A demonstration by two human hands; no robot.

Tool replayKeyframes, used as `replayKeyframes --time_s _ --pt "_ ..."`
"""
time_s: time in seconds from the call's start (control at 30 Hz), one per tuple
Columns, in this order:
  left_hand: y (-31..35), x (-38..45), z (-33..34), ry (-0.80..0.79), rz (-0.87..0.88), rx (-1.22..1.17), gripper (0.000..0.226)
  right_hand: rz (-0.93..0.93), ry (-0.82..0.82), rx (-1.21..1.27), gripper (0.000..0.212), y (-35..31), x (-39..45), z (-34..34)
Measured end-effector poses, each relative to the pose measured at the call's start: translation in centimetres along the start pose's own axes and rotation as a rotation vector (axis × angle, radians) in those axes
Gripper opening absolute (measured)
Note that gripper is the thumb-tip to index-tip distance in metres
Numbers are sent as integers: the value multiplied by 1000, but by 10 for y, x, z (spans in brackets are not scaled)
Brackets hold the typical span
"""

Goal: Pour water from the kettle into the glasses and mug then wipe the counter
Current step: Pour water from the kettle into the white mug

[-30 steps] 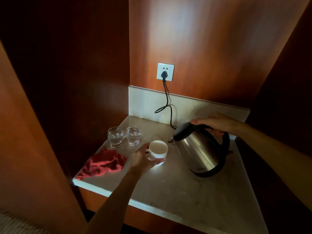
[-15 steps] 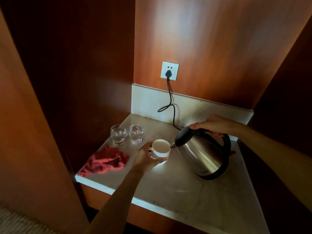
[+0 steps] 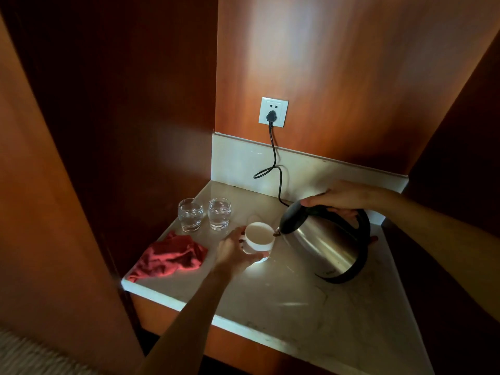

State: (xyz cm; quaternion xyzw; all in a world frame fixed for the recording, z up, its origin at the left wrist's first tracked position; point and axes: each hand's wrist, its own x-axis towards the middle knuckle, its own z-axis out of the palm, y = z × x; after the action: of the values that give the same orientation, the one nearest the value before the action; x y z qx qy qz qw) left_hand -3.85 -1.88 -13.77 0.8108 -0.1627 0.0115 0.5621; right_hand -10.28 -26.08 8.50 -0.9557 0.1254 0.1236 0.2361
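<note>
A steel kettle with a black handle and lid is tilted to the left above the pale counter. My right hand grips its handle from above. The spout touches the rim of a white mug, which my left hand holds by its left side, just off the counter. Two clear glasses with water in them stand side by side at the back left. A crumpled red cloth lies at the front left edge.
A black cord runs from the wall socket down behind the kettle. Wooden walls close in the counter on the left, back and right. The counter's front edge runs diagonally below my left arm.
The kettle has tipped further left, bringing its spout from beside the mug onto its rim. My left hand stays on the mug. The view has shifted slightly.
</note>
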Motion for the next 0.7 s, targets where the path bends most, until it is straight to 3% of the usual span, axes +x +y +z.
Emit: replayKeyframes --time_s 0.7 --pt "2 0 -2 -10 11 21 83 -19 -106 -212 65 -29 16 -15"
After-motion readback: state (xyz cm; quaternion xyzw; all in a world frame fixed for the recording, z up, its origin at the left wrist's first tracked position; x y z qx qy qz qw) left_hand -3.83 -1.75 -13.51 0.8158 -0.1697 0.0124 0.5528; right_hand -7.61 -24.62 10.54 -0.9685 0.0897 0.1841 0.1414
